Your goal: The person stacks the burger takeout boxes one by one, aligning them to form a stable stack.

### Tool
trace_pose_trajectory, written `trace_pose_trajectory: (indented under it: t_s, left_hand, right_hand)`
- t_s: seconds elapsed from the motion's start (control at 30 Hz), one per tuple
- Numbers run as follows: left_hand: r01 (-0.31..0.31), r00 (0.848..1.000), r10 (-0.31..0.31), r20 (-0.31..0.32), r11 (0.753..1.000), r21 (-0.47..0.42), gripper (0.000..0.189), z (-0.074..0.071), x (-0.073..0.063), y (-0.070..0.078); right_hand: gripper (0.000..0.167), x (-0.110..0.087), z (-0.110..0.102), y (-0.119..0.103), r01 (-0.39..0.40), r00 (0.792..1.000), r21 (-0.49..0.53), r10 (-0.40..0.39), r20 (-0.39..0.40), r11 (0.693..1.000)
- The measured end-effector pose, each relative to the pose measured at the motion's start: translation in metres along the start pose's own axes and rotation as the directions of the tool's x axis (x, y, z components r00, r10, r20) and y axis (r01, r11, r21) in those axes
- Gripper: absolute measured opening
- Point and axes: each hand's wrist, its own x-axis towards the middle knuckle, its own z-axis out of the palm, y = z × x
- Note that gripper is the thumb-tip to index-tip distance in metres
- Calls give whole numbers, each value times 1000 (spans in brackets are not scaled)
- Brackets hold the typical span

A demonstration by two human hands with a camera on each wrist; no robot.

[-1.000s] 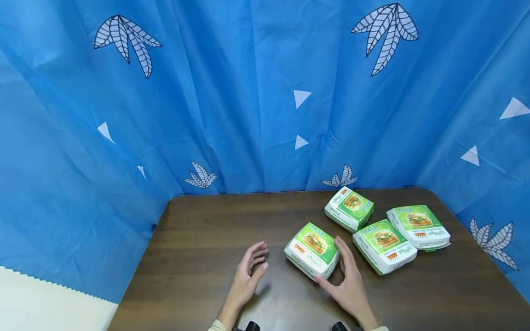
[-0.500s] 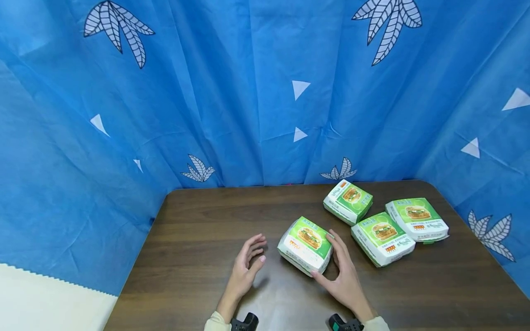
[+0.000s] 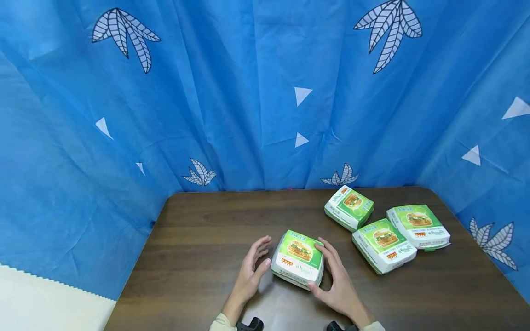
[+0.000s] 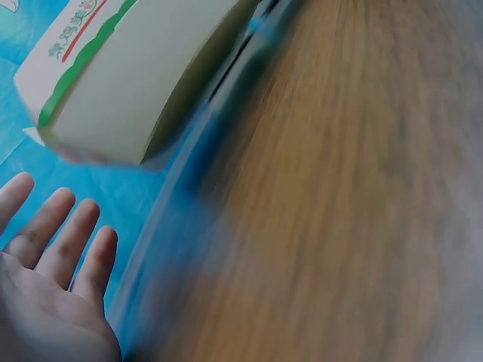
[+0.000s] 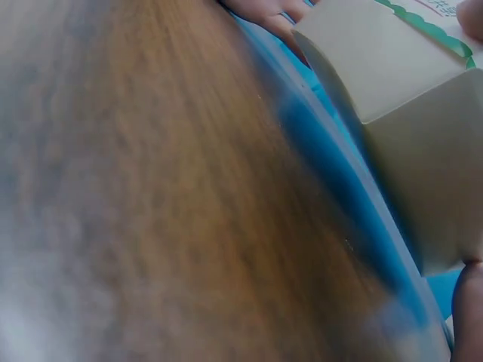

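Observation:
A green and white burger box (image 3: 299, 259), printed with a burger picture, is in the middle front of the head view. My right hand (image 3: 337, 287) grips it at its right side, thumb at the near corner and fingers at the far right corner. Whether the box touches the table I cannot tell. To its left is my left hand (image 3: 250, 275), fingers relaxed and holding nothing. The left wrist view shows this hand's spread fingers (image 4: 56, 245) apart from the box (image 4: 128, 83). In the right wrist view the thumb and a finger meet the box (image 5: 423, 158) at the right edge.
Three similar burger boxes lie on the brown table (image 3: 198, 239): one at the back (image 3: 349, 208), one in front of it (image 3: 385, 246) and one at the far right (image 3: 419, 226). A blue curtain (image 3: 232, 101) hangs behind the table.
My right hand has moved left with the burger box, which has turned a little and come nearer to the left hand. The left hand has stayed almost in place.

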Motion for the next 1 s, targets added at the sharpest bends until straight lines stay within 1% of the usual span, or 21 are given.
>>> trace_pose_trajectory:
  t_s: [0.13, 0.2, 0.27, 0.37, 0.43, 0.5, 0.53, 0.63, 0.77, 1.0]
  left_hand:
    - [27, 999, -26, 31, 1000, -13, 62, 5, 1, 0]
    - [43, 998, -42, 48, 999, -10, 66, 7, 2, 0]
    - [72, 996, -72, 58, 997, 9, 69, 9, 3, 1]
    - [132, 989, -134, 68, 991, 36, 76, 13, 5, 2]
    - [167, 983, -170, 74, 985, 47, 80, 15, 6, 3]
    - [180, 980, -184, 76, 982, 55, 84, 16, 7, 4]
    - [184, 979, -189, 76, 981, 64, 86, 17, 8, 4]
    - [172, 981, -181, 73, 978, 116, 90, 17, 9, 5]
    - [155, 983, -170, 75, 973, 169, 92, 18, 8, 6]
    - [141, 984, -157, 86, 976, 165, 89, 19, 7, 4]
  right_hand:
    - [91, 0, 2, -1, -6, 999, 8, 6, 36, 1000]
    - [89, 0, 3, -1, -21, 998, 8, 21, 55, 1000]
    - [88, 1, 4, 0, -30, 997, -10, 30, 71, 1000]
    - [88, 3, 4, 2, -36, 995, -54, 41, 94, 998]
    - [89, 4, 4, 2, -20, 994, -79, 29, 106, 997]
    - [90, 5, 4, 2, -8, 993, -103, 20, 115, 995]
    - [90, 5, 3, 1, -4, 993, -114, 18, 119, 993]
    - [91, 7, 2, 0, -1, 991, -133, 19, 133, 991]
    - [90, 6, 2, -2, -14, 988, -139, 34, 148, 990]
    - [90, 4, 2, -1, -28, 990, -146, 47, 131, 989]
